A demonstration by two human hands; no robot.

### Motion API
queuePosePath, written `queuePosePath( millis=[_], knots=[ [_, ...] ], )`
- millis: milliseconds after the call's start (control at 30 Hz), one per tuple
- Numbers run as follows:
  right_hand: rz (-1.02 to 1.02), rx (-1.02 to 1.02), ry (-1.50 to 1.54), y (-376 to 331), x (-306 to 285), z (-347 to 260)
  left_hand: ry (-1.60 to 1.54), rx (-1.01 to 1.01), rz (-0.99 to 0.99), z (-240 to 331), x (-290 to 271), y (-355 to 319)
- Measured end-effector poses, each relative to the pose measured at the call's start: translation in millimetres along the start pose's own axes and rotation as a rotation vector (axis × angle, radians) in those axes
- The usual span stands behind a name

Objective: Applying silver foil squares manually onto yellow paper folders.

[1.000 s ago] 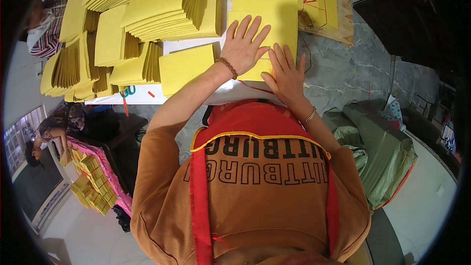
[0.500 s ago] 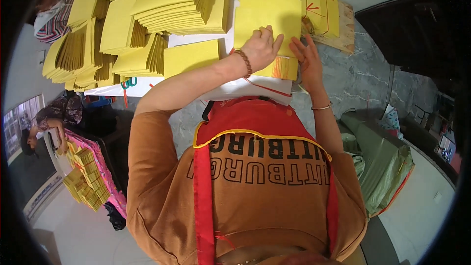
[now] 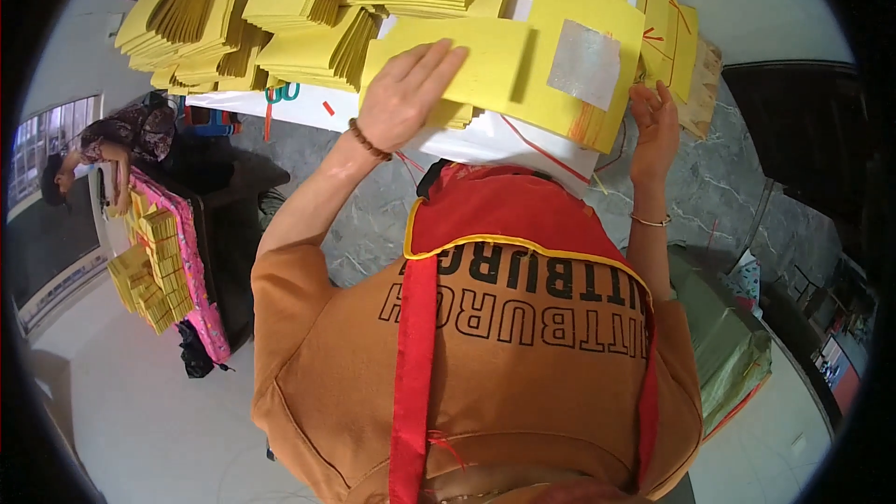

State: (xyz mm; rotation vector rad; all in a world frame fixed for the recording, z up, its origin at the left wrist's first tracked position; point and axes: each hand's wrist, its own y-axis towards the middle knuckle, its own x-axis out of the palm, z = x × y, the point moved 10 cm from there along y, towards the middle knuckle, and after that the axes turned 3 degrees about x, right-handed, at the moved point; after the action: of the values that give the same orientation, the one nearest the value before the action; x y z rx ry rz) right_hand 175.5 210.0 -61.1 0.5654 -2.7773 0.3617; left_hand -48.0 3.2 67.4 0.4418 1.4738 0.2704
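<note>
My left hand (image 3: 406, 98) lies flat on a yellow paper sheet (image 3: 490, 42), fingers stretched out side by side and thumb hidden. The sheet covers a low yellow paper stack (image 3: 455, 115) and reaches right to another yellow stack (image 3: 597, 23). On that right stack's top sheet is a silvery square patch (image 3: 584, 65); orange-red streaks mark its near corner. Beside its right edge my right hand (image 3: 656, 131) is open, fingers loosely bent and apart, with nothing visible in it.
Folded yellow paper bundles (image 3: 308, 47) are piled on the white-covered table (image 3: 457, 145) at left. Green-handled scissors (image 3: 282, 93) lie at its edge. Red-tied yellow bundles (image 3: 681, 47) stand at far right. At left, another person (image 3: 121, 145) works by a pink-covered table (image 3: 191, 261).
My left hand has moved left with the yellow sheet, uncovering the silvery patch on the right stack. My right hand stays by that stack's edge. The whole view has shifted.
</note>
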Motion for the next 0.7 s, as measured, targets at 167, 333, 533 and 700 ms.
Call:
queuePosePath(
  millis=[167, 333, 533, 700],
  knots=[
    [0.035, -0.049, -0.198, -4.5, 8.6, 4.6, 0.066, -0.098, -0.134, -27.2, 45.6, -57.5],
    [-0.019, -0.132, -0.319, -6.0, 17.9, 3.3, -0.055, -0.143, -0.305, -35.2, 73.6, -77.6],
    [-0.048, -0.132, -0.377, -10.7, 21.4, 5.3, -0.109, -0.214, -0.300, -29.1, 87.3, -96.8],
    [-0.071, -0.127, -0.387, -10.4, 18.2, 9.7, -0.085, -0.203, -0.406, -30.6, 89.9, -93.8]
  ],
)
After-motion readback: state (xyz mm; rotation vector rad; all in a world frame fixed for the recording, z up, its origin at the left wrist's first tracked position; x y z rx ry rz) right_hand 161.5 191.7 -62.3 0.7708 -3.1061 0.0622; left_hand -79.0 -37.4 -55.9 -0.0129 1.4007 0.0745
